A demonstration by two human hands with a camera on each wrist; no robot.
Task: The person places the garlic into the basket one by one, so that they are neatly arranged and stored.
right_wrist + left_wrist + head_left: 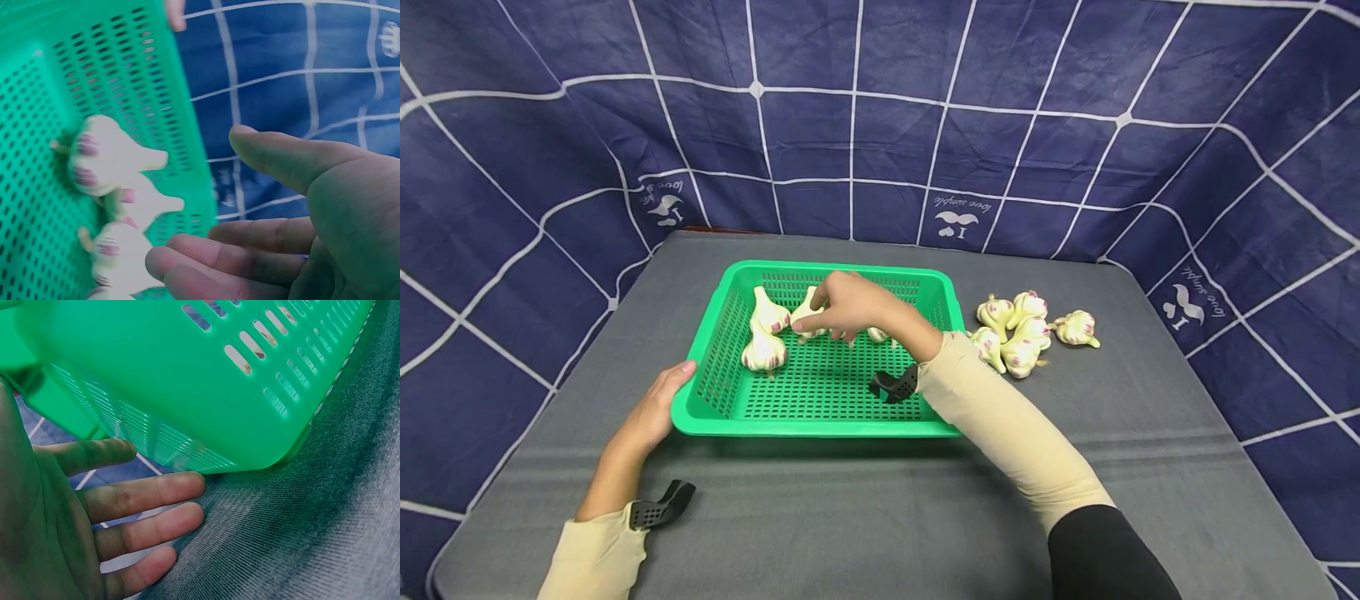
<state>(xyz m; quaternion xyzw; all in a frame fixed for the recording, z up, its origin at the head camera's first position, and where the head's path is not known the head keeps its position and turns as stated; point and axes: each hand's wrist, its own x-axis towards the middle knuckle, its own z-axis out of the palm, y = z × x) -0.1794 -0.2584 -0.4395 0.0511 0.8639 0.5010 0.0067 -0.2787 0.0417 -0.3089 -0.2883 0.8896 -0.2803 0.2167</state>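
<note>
A green plastic basket (820, 428) with slotted walls holds several garlic bulbs. Two of them, one garlic bulb (770, 312) and a second bulb (764, 351), lie at the basket's left side. Over another bulb (806, 321) hovers my right hand (857, 302), partly covering it and the bulbs behind. The right wrist view shows that hand's thumb and fingers (244, 253) spread apart with nothing between them. My left hand (662, 402) touches the basket's left rim with its thumb side. Its fingers (150, 495) extend fairly straight beside the basket's outer wall.
A cluster of garlic bulbs (1022, 333) lies on the grey cloth-covered table (820, 508) right of the basket, with one bulb (1077, 328) slightly apart. A blue curtain (895, 142) with white lines stands behind and along both sides.
</note>
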